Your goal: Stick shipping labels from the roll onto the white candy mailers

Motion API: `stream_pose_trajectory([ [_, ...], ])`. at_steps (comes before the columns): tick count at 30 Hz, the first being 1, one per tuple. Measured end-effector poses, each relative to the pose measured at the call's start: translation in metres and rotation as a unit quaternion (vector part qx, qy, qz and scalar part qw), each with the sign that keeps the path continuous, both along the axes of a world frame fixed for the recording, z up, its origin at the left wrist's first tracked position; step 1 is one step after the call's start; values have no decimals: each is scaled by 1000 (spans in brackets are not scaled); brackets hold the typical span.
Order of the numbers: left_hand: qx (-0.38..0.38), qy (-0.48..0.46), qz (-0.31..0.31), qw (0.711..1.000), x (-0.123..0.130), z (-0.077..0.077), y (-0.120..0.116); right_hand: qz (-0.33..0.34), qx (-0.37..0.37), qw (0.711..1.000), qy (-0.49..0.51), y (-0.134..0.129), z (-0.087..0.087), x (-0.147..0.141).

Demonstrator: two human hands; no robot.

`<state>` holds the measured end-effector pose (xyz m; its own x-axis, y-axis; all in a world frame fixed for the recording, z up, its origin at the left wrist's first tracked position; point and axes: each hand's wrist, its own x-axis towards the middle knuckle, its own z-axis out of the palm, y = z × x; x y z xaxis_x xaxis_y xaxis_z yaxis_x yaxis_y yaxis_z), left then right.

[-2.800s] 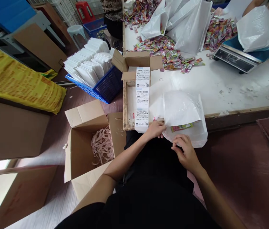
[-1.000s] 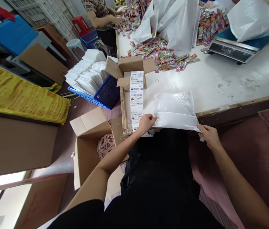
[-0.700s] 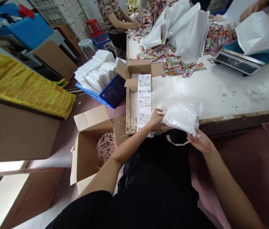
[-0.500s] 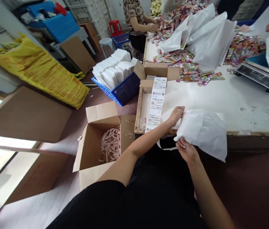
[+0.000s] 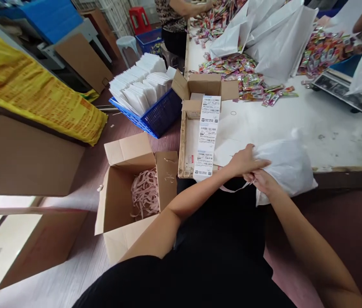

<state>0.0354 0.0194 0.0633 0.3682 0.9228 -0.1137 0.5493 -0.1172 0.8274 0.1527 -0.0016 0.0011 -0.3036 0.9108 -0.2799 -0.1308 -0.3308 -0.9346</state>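
Observation:
A bulging white plastic bag [image 5: 288, 162] lies at the table's front edge, its lower part hanging over. My left hand [image 5: 243, 161] is closed at the bag's left end, with one finger stretched across it. Just below, nearly touching it, my right hand [image 5: 264, 182] is closed on the same end, its fingertips partly hidden. A thin pale strip [image 5: 234, 189] hangs in a loop from near the right fingertips. Left of my hands, a band of printed labels [image 5: 207, 139] runs out of a small open carton [image 5: 205, 79].
On the floor at left stand an open carton [image 5: 113, 201] with pink paper strips [image 5: 145, 192] and a blue basket [image 5: 160, 113] of folded white bags. Small colourful packets [image 5: 248, 79], upright white bags [image 5: 277, 51] and a scale [image 5: 344, 92] occupy the table's far side. Two other people work there.
My left hand has come down and right along the bag's end, close to my right hand. The bag has shifted right and bunched up. My view has turned slightly.

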Motion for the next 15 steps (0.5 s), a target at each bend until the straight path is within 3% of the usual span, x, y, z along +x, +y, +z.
stream_pose_trajectory([
  [2,-50,-36,45,997,1,-7,17,28,-3,999,-37,1,12,3],
  [4,-56,-96,127,986,-5,-22,26,51,3,996,-69,-2,19,4],
  [6,-43,-127,214,967,-13,-38,27,72,4,993,-91,-9,19,7],
  [8,-39,-120,253,959,-21,-45,19,75,-7,993,-96,-22,15,14],
  [12,51,-107,222,968,-37,-31,-26,-17,-11,1000,-23,-55,14,20],
  [14,96,-130,170,972,-42,-20,-58,-92,1,993,78,-69,24,9],
  [15,80,-148,128,977,-44,-16,-73,-120,9,984,135,-74,31,0],
])
